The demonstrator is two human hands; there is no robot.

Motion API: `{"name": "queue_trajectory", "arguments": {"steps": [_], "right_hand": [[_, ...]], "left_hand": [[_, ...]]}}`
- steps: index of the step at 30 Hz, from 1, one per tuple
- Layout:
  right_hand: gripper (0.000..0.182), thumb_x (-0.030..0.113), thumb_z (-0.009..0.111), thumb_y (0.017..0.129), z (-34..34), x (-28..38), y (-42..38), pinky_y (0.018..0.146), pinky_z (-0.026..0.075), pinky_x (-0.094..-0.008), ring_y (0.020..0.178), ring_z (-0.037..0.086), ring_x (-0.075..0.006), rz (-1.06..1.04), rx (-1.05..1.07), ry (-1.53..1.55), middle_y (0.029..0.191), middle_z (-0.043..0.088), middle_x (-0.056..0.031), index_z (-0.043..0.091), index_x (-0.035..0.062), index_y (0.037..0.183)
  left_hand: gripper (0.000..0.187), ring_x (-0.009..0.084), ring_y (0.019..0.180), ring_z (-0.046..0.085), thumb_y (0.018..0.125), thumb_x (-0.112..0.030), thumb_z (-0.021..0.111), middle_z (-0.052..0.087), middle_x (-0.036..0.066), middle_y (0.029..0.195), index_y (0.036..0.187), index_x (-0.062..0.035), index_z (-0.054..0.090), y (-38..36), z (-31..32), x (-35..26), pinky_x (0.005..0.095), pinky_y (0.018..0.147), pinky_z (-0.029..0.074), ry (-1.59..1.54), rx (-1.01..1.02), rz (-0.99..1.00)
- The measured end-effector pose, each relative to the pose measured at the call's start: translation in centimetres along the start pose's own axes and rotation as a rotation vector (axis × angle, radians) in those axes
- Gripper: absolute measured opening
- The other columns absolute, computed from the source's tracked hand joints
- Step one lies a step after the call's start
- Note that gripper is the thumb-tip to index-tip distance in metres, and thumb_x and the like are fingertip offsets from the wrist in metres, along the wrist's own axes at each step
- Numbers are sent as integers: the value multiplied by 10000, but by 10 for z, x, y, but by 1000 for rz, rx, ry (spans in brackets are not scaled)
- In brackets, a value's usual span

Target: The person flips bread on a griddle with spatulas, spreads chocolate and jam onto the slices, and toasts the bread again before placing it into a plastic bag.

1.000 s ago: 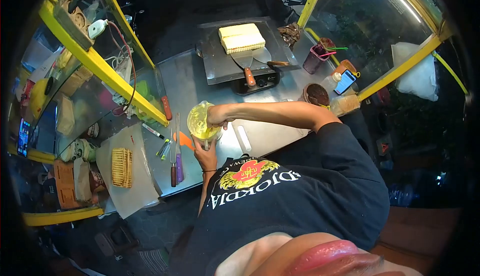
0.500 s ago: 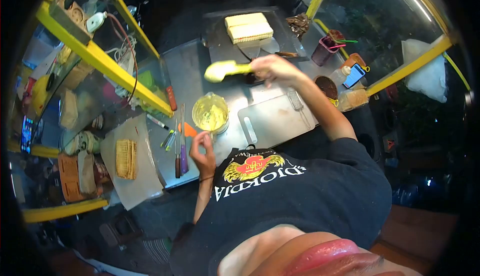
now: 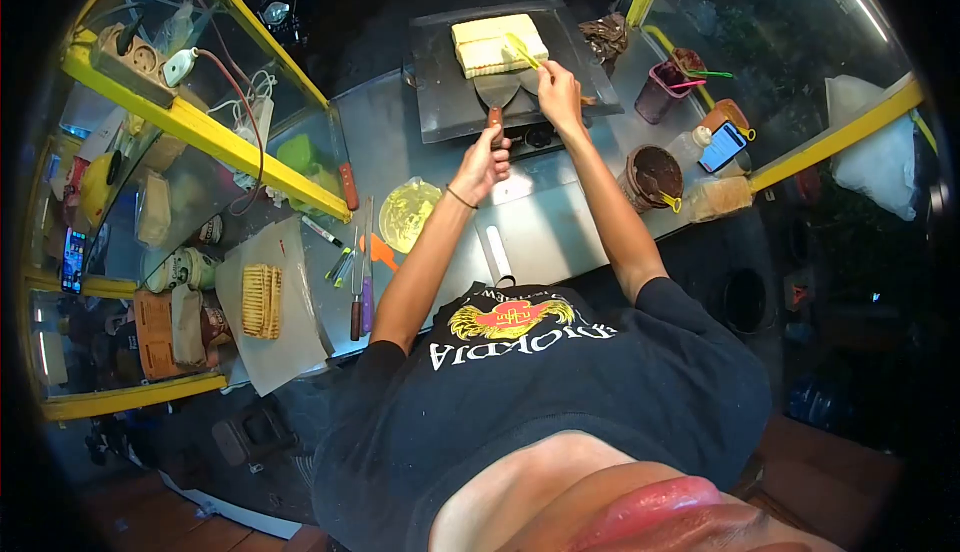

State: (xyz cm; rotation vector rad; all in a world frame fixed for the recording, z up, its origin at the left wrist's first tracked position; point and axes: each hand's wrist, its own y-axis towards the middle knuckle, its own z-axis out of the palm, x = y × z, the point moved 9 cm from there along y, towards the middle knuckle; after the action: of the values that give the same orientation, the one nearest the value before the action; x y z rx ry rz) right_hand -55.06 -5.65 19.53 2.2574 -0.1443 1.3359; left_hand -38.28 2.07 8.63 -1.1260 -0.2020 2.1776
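Note:
My left hand (image 3: 481,166) is closed round the wooden handle of a metal scraper (image 3: 496,90), whose wide blade meets the front edge of a block of toast bread (image 3: 485,36). The ridged, pale yellow block lies on a dark griddle (image 3: 445,107). In my right hand (image 3: 559,98) is a yellow spatula (image 3: 524,50), its head resting on top of the bread's right half. A second metal blade shows partly beside the scraper. Below my left forearm stands a tub of yellow spread (image 3: 407,214), partly covered by the arm.
Knives (image 3: 366,292) and an orange scraper (image 3: 380,250) lie left of the tub. Further left, another toast block (image 3: 262,301) sits on paper (image 3: 300,337). At right are a container of brown spread (image 3: 655,174), a phone (image 3: 722,147) and a pink container (image 3: 664,92). Yellow posts frame both sides.
My right hand has carried the loaded yellow spatula from above the tub onto the bread. My left hand has left the tub's rim and taken hold of the metal scraper.

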Motion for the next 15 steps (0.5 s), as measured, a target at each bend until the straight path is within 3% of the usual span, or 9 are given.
{"name": "queue_trajectory", "arguments": {"steps": [2,4,5,6,8,10,12,14,15], "right_hand": [[273,219,513,918,-3,4,5,792,482,-497,913,624,-440,-18,2,-28,922,656,-248,662,12,1015],[264,214,491,923,-12,6,14,767,483,-510,895,619,-453,-96,-69,-84,924,649,-260,655,20,995],[252,209,488,922,-14,4,20,761,473,-531,893,616,-457,-98,-74,-126,910,648,-260,643,19,975],[246,214,487,920,-16,2,24,743,478,-532,871,618,-459,-84,-105,-176,884,650,-260,637,19,937],[232,207,511,897,-16,2,29,709,488,-530,826,621,-465,-64,-188,-269,853,649,-268,642,17,870],[214,189,542,866,26,-4,18,686,497,-530,783,618,-474,-23,-9,-392,813,644,-274,647,10,813],[221,188,564,849,97,12,-14,721,503,-521,818,639,-454,-302,322,-411,853,644,-288,669,-5,871],[241,211,551,871,79,46,-17,746,506,-501,847,647,-432,-360,306,-165,910,656,-259,684,22,936],[260,239,535,895,63,30,0,762,507,-489,858,650,-418,-250,235,-89,928,666,-230,694,56,989]], "left_hand": [[346,66,472,339,931,-448,551,350,-83,555,818,-121,540,-29,-8,-35,263,481,305,245,-31,137],[397,85,479,426,936,-445,541,470,-44,565,752,-94,569,-65,-29,-72,274,475,346,580,-277,227],[457,125,535,537,935,-443,525,569,25,592,694,-63,607,-79,-37,-103,308,519,414,915,-456,484],[502,262,611,635,928,-450,502,624,136,632,728,-12,644,-98,-28,-126,391,590,463,1171,-555,562],[522,399,692,638,918,-457,476,627,222,687,768,15,643,-104,-14,-161,467,644,461,1389,-620,618],[532,468,799,615,907,-450,479,622,282,771,793,43,642,-73,-11,-180,505,691,464,1437,-536,612],[540,467,825,623,900,-448,477,619,303,793,800,52,656,-54,4,-181,506,727,484,1579,-504,637],[571,480,829,625,894,-458,465,614,333,799,798,70,658,-45,1,-182,512,768,499,1651,-574,615],[567,478,822,627,891,-459,468,617,329,795,795,65,661,-50,-3,-188,516,769,496,1647,-608,648]]}}
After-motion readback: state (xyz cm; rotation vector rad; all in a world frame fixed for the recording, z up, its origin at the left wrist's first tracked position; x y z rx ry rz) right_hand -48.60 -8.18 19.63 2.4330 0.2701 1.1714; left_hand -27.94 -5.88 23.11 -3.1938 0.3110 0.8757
